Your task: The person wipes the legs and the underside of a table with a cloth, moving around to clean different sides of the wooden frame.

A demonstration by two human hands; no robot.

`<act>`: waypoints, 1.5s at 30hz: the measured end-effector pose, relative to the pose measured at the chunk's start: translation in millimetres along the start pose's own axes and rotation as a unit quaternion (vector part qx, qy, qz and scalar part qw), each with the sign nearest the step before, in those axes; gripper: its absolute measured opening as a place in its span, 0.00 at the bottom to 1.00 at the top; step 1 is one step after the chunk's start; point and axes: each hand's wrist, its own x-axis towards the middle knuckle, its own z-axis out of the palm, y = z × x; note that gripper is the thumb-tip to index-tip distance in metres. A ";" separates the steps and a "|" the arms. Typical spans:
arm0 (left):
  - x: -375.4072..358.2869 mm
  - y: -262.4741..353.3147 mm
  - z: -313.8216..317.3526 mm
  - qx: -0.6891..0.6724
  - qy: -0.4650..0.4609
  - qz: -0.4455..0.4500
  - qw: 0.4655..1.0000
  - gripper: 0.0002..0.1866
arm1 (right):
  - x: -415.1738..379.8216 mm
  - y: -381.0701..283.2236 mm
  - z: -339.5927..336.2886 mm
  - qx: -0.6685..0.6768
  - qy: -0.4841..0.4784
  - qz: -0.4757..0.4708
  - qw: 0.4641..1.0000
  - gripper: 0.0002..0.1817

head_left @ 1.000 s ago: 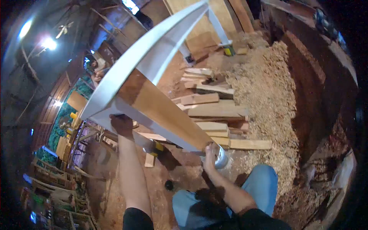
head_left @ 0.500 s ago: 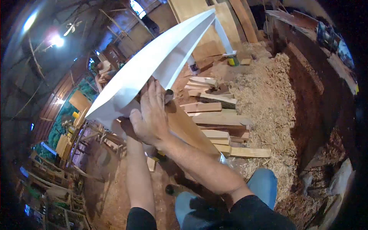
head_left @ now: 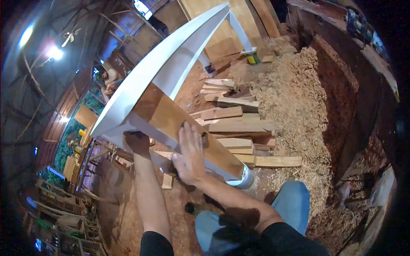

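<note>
The only view looks forward and down from the person's head (wide, dark at the corners), close above their knees (head_left: 294,202).

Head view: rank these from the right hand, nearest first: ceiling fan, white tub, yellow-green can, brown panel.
1. Brown panel: under the right hand.
2. White tub: at the panel's lower end.
3. Yellow-green can: beyond, under a far white leg.
4. Ceiling fan: picture's upper left, background.

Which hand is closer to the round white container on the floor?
Right. The right hand rests on the brown-and-white leg, partway up from the round white container; the left hand is farther off, up near the white top.
</note>
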 end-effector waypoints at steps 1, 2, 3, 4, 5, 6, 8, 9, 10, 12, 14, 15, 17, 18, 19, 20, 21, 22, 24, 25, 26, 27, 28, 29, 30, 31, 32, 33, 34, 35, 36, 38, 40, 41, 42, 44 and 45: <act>3.7 -2.5 -5.0 0.036 0.004 0.003 0.999 0.30 | -13.6 18.5 2.0 -0.006 0.005 0.019 1.000 0.38; 9.9 -4.5 -10.8 0.074 0.000 0.013 0.997 0.30 | -26.9 35.7 2.9 -0.012 0.011 0.036 0.999 0.38; 24.3 -11.3 -28.2 0.122 -0.022 0.031 0.992 0.31 | -41.3 47.7 0.1 -0.005 0.002 0.045 0.999 0.38; 38.7 -18.1 -45.6 0.169 -0.042 0.050 0.983 0.31 | -56.5 58.8 -4.2 0.003 -0.007 0.053 0.999 0.38; 59.8 -29.1 -75.4 0.241 -0.073 0.078 0.965 0.32 | -75.1 73.4 -7.7 0.011 -0.016 0.061 0.998 0.38; 62.7 -31.4 -80.7 0.269 -0.090 0.101 0.954 0.32 | -100.0 102.4 -2.5 -0.007 -0.016 0.092 0.996 0.38; 57.1 -28.6 -74.0 0.281 -0.110 0.144 0.942 0.32 | -147.1 154.9 0.1 0.013 0.011 0.182 0.983 0.38; 47.3 -22.6 -61.7 0.251 -0.104 0.140 0.952 0.32 | -168.4 173.6 -3.7 0.049 0.038 0.243 0.968 0.38; 37.4 -16.5 -49.2 0.220 -0.097 0.136 0.961 0.32 | -189.1 195.9 -2.3 0.033 0.038 0.291 0.955 0.38; 13.0 -2.8 -21.2 0.203 -0.071 0.155 0.964 0.28 | -231.9 252.1 -3.4 0.101 0.048 0.372 0.921 0.38; -17.9 15.0 7.9 0.341 -0.054 0.309 0.886 0.21 | -264.8 304.6 -5.7 0.266 0.067 0.429 0.861 0.38; -16.4 15.9 6.4 0.424 -0.057 0.376 0.822 0.19 | -261.6 308.0 -0.8 0.196 0.050 0.459 0.865 0.37; -12.0 20.3 -1.8 0.549 -0.048 0.470 0.689 0.17 | -266.3 310.9 1.3 0.047 0.010 0.519 0.854 0.37; -4.7 17.1 -6.2 0.532 -0.057 0.476 0.698 0.16 | -262.0 301.4 -4.7 0.062 0.011 0.531 0.845 0.37; 2.6 13.8 -10.9 0.515 -0.067 0.482 0.706 0.15 | -247.5 282.0 -17.0 0.076 0.014 0.539 0.838 0.37; 9.7 9.8 -11.1 0.424 -0.082 0.463 0.774 0.14 | -228.4 256.1 -30.1 0.090 0.016 0.546 0.833 0.37; 16.1 4.3 -15.0 0.371 -0.098 0.416 0.824 0.15 | -205.9 229.1 -37.5 0.104 0.017 0.551 0.828 0.38; 22.5 -1.2 -18.8 0.311 -0.108 0.370 0.869 0.16 | -194.2 212.3 -23.3 0.101 0.034 0.519 0.848 0.38; 35.7 -19.6 -43.3 0.247 -0.123 0.228 0.934 0.27 | -174.0 173.6 15.2 0.073 0.085 0.414 0.903 0.37; 44.4 -29.9 -56.6 0.195 -0.118 0.159 0.961 0.31 | -147.3 135.9 17.2 0.052 0.053 0.343 0.936 0.37; 39.1 -29.9 -51.1 0.112 -0.106 0.096 0.983 0.29 | -108.3 92.0 8.9 0.030 0.021 0.270 0.962 0.36; 31.4 -22.9 -42.1 0.067 -0.098 0.065 0.991 0.28 | -74.4 72.8 14.1 0.026 0.011 0.190 0.981 0.36; 25.8 -19.2 -33.2 0.041 -0.093 0.051 0.993 0.27 | -34.6 45.4 13.7 0.030 0.053 0.085 0.995 0.36; 21.0 -15.0 -25.5 0.043 -0.096 0.058 0.993 0.25 | 0.6 20.5 16.3 0.039 0.080 0.009 0.996 0.35; 16.7 -10.9 -18.6 0.069 -0.104 0.076 0.989 0.24 | 38.4 -3.9 13.8 0.089 0.072 -0.051 0.992 0.35; 11.0 -7.2 -13.1 0.107 -0.111 0.102 0.983 0.22 | 63.5 -29.3 19.9 0.074 0.096 -0.063 0.991 0.35; 4.7 -2.7 -8.2 0.157 -0.117 0.136 0.971 0.21 | 82.3 -51.6 24.0 0.058 0.121 -0.071 0.988 0.35; -2.7 3.3 -2.2 0.223 -0.123 0.176 0.951 0.20 | 97.2 -71.5 15.4 0.074 0.104 -0.046 0.991 0.37; -11.5 8.8 4.5 0.291 -0.126 0.219 0.923 0.19 | 105.3 -74.4 17.0 0.075 0.104 -0.050 0.990 0.38; -20.2 16.1 10.2 0.362 -0.129 0.258 0.886 0.18 | 109.2 -72.3 17.7 0.077 0.105 -0.056 0.990 0.39; -29.1 24.2 15.2 0.423 -0.130 0.291 0.848 0.17 | 104.6 -65.3 14.2 0.062 0.086 -0.067 0.992 0.38; -40.3 38.6 21.7 0.506 -0.119 0.334 0.787 0.16 | 75.3 -40.2 6.7 0.058 0.062 -0.061 0.995 0.38; -41.1 42.0 21.6 0.560 -0.090 0.350 0.746 0.15 | 29.1 0.6 1.1 0.036 0.034 -0.026 0.998 0.37; -35.4 35.9 14.4 0.587 -0.056 0.360 0.722 0.17 | 1.8 28.3 -1.3 0.016 0.018 0.003 1.000 0.36; -29.7 29.9 7.4 0.614 -0.021 0.369 0.698 0.18 | -30.2 56.6 -3.0 0.022 0.030 0.037 0.999 0.35; -12.8 22.3 -8.6 0.659 -0.003 0.389 0.644 0.20 | -100.3 121.5 -2.5 0.047 0.035 0.150 0.987 0.35; -5.1 21.4 -16.5 0.679 -0.021 0.400 0.615 0.21 | -133.9 152.1 -4.3 0.063 0.028 0.229 0.971 0.36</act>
